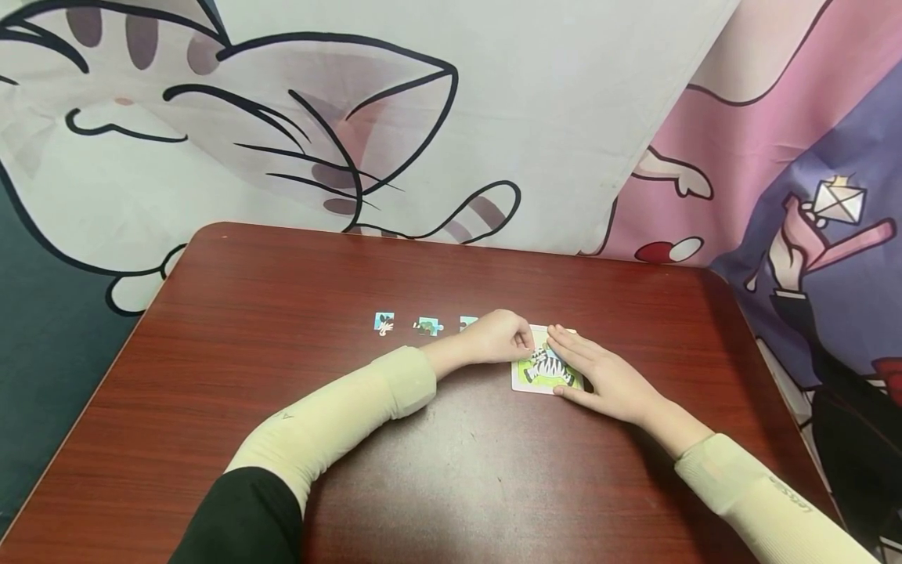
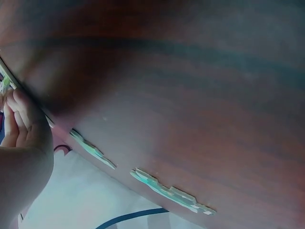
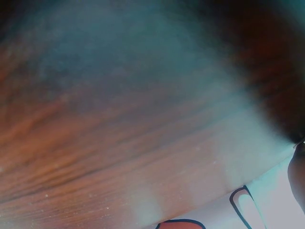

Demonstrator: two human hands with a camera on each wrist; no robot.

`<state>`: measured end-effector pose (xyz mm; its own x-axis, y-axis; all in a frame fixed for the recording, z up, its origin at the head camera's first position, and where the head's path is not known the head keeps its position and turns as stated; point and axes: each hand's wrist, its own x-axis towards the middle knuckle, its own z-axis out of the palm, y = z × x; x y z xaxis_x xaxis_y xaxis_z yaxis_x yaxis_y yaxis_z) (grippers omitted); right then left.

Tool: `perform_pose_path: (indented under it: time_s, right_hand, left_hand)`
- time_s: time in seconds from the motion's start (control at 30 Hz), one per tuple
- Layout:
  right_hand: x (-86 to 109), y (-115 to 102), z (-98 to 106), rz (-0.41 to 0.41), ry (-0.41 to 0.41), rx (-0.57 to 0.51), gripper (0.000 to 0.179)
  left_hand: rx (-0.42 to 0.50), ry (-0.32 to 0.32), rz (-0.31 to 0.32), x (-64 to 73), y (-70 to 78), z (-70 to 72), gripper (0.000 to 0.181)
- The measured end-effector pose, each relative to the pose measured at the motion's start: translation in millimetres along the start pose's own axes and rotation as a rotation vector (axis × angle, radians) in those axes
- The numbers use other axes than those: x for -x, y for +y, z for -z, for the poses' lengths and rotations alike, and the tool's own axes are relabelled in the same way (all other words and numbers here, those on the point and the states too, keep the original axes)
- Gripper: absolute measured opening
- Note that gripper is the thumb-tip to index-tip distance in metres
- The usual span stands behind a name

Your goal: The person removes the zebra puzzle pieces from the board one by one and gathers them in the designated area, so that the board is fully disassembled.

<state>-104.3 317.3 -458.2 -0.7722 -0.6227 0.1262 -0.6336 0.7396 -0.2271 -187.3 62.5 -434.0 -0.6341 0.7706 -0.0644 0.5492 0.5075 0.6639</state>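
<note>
A small square zebra jigsaw puzzle (image 1: 547,368) with a pale border lies on the table. My left hand (image 1: 499,337) reaches across to its upper left part, fingers curled and fingertips at the zebra picture. Whether a piece is between those fingertips is hidden. In the left wrist view the curled left hand (image 2: 26,124) shows at the left edge, beside a sliver of the puzzle. From the other side, my right hand (image 1: 613,380) rests on the puzzle's right edge with straight fingers, the thumb at its lower edge. The right wrist view shows mostly blurred tabletop.
Left of the puzzle, loose jigsaw pieces lie in a row: one with a zebra head (image 1: 384,323), a green and blue piece (image 1: 428,327), and a blue piece (image 1: 467,322) partly behind the left hand. The brown table (image 1: 282,298) meets a printed cloth (image 1: 550,157) at its back edge.
</note>
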Motion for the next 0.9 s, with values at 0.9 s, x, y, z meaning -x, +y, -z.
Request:
perform_pose_path:
  time_s: [0.9]
  right_hand:
    - [0.8, 1.6, -0.6, -0.001, -0.025, -0.008, 0.080]
  left_hand:
    - [-0.115, -0.062, 0.011, -0.9, 10.2, 2.0, 0.022]
